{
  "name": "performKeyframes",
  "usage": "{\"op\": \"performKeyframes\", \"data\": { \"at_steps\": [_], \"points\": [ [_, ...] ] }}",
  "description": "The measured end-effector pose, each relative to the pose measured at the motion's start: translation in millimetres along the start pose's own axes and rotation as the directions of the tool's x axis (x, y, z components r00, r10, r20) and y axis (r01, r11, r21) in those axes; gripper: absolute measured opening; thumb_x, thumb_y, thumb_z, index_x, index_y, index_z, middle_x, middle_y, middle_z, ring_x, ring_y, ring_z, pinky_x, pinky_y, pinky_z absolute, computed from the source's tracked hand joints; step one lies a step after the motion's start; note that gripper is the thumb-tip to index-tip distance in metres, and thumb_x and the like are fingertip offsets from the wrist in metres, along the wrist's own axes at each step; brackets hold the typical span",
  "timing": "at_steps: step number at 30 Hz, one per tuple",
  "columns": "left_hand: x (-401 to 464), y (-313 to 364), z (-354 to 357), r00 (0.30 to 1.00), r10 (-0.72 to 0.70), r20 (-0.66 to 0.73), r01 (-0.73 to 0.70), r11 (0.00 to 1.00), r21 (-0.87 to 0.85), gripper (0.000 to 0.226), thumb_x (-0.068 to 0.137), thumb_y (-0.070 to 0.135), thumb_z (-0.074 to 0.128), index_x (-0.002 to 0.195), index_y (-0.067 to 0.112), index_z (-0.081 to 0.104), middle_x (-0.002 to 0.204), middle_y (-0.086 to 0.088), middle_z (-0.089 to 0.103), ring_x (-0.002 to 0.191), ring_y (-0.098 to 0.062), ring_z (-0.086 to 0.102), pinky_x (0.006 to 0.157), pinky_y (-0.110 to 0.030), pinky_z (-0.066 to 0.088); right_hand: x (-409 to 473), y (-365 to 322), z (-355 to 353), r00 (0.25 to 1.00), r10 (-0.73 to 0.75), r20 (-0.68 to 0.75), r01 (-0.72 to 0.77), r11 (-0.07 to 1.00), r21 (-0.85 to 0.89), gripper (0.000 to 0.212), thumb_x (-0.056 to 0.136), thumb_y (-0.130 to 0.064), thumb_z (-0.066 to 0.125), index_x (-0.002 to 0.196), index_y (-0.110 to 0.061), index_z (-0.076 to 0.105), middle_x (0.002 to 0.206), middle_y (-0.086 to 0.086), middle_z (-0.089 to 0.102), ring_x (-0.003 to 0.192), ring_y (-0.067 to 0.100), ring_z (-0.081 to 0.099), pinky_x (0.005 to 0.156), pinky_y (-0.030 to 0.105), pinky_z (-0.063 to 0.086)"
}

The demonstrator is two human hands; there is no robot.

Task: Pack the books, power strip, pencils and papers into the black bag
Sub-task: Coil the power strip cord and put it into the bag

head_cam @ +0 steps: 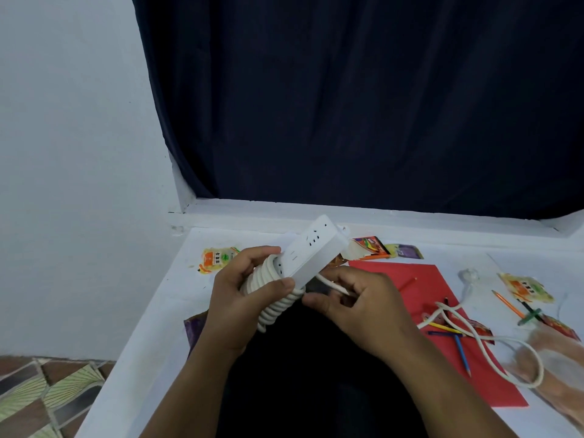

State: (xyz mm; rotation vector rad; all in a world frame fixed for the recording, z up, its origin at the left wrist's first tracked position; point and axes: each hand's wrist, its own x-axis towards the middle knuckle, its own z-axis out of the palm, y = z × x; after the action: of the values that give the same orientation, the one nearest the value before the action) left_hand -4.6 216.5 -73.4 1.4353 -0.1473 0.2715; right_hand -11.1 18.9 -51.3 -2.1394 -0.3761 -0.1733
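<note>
My left hand [240, 292] grips a white power strip [313, 248], held above the table, with several turns of its white cord [275, 298] wound around its near end. My right hand [357, 308] pinches the free part of the cord beside the strip. The rest of the cord [493, 339] trails right and loops over a red paper sheet [420, 286]. Coloured pencils [455, 336] lie on the red sheet, and an orange pencil [505, 303] lies further right. The black bag [303, 374] lies under my forearms on the white table [151, 327].
Snack wrappers lie scattered: a yellow one [218, 257] at the left, an orange one [369, 248] and a purple one [407, 251] at the back, another [524, 287] at the right. A dark curtain [363, 99] hangs behind. A tiled floor [47, 396] shows lower left.
</note>
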Motion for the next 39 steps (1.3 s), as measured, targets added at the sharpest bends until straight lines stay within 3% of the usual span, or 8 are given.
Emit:
{"op": "performKeyframes", "data": {
  "at_steps": [3,9,14,17,21,25,30,39],
  "points": [
    [1,-3,8,0.998,0.037,-0.046,-0.035,0.999,0.036,0.048,0.056,0.044,0.081,0.102,0.035,0.072,0.107,0.009,0.072,0.105,-0.014,0.067,0.077,-0.026,0.057,5,-4,7,0.998,0.015,-0.053,-0.018,0.998,-0.061,0.041,0.068,-0.062,0.075,0.095,-0.03,0.073,0.073,-0.006,0.069,0.064,0.012,0.063,0.062,0.04,0.054],
    [4,-8,4,0.998,0.07,0.001,-0.068,0.971,0.229,0.057,0.066,0.055,0.079,0.117,0.037,0.062,0.118,0.014,0.066,0.113,-0.013,0.062,0.082,-0.028,0.058,7,-2,20,0.991,0.011,-0.132,-0.008,1.0,0.027,0.021,0.079,-0.02,0.08,0.096,-0.032,0.076,0.088,-0.02,0.074,0.081,0.002,0.069,0.073,0.041,0.057],
    [10,3,-12,0.96,-0.047,0.276,0.06,0.998,-0.038,0.05,0.077,0.043,0.075,0.122,0.025,0.063,0.121,-0.005,0.066,0.103,-0.025,0.066,0.074,-0.032,0.056,6,2,21,0.983,-0.019,-0.18,0.033,0.997,0.074,0.021,0.081,-0.01,0.076,0.091,-0.028,0.076,0.083,-0.012,0.074,0.08,0.014,0.069,0.072,0.043,0.054],
    [17,7,-18,0.945,-0.115,0.306,0.114,0.993,0.021,0.056,0.065,0.033,0.085,0.116,0.027,0.065,0.11,-0.008,0.066,0.096,-0.027,0.069,0.078,-0.036,0.056,3,5,20,0.987,-0.051,-0.154,0.061,0.996,0.059,0.021,0.078,-0.006,0.075,0.093,-0.021,0.076,0.086,-0.012,0.075,0.082,0.01,0.069,0.073,0.039,0.055],
    [12,8,-5,0.916,-0.195,0.352,0.212,0.977,-0.012,0.055,0.072,0.028,0.081,0.124,0.025,0.062,0.105,-0.017,0.067,0.071,-0.029,0.067,0.047,-0.033,0.053,-1,5,20,0.986,-0.096,-0.138,0.107,0.992,0.074,0.026,0.082,0.0,0.071,0.097,-0.02,0.076,0.091,-0.015,0.075,0.085,0.004,0.069,0.075,0.034,0.056],
    [6,7,6,0.95,-0.136,0.279,0.145,0.989,-0.012,0.038,0.087,0.036,0.064,0.119,0.016,0.064,0.087,-0.017,0.068,0.049,-0.026,0.061,0.037,-0.028,0.047,2,10,15,0.987,-0.09,-0.135,0.1,0.993,0.067,0.02,0.084,-0.004,0.07,0.096,-0.019,0.076,0.091,-0.008,0.075,0.085,0.011,0.07,0.075,0.043,0.055],
    [6,14,9,0.98,-0.107,0.167,0.095,0.993,0.077,0.038,0.078,0.035,0.075,0.11,0.015,0.069,0.078,-0.013,0.071,0.043,-0.021,0.06,0.035,-0.025,0.043,-1,12,14,0.989,-0.111,-0.099,0.116,0.992,0.055,0.029,0.086,-0.014,0.074,0.108,-0.032,0.074,0.098,-0.018,0.075,0.09,0.003,0.07,0.08,0.039,0.057],
    [2,18,2,0.993,-0.111,-0.045,0.114,0.991,0.075,0.042,0.074,0.039,0.079,0.108,0.016,0.069,0.077,-0.011,0.07,0.043,-0.022,0.057,0.039,-0.028,0.044,-8,44,-20,0.998,0.06,-0.017,-0.062,0.988,-0.144,0.006,0.096,-0.029,0.061,0.094,-0.035,0.062,0.074,-0.003,0.062,0.067,0.016,0.057,0.065,0.04,0.049]
  ]
}}
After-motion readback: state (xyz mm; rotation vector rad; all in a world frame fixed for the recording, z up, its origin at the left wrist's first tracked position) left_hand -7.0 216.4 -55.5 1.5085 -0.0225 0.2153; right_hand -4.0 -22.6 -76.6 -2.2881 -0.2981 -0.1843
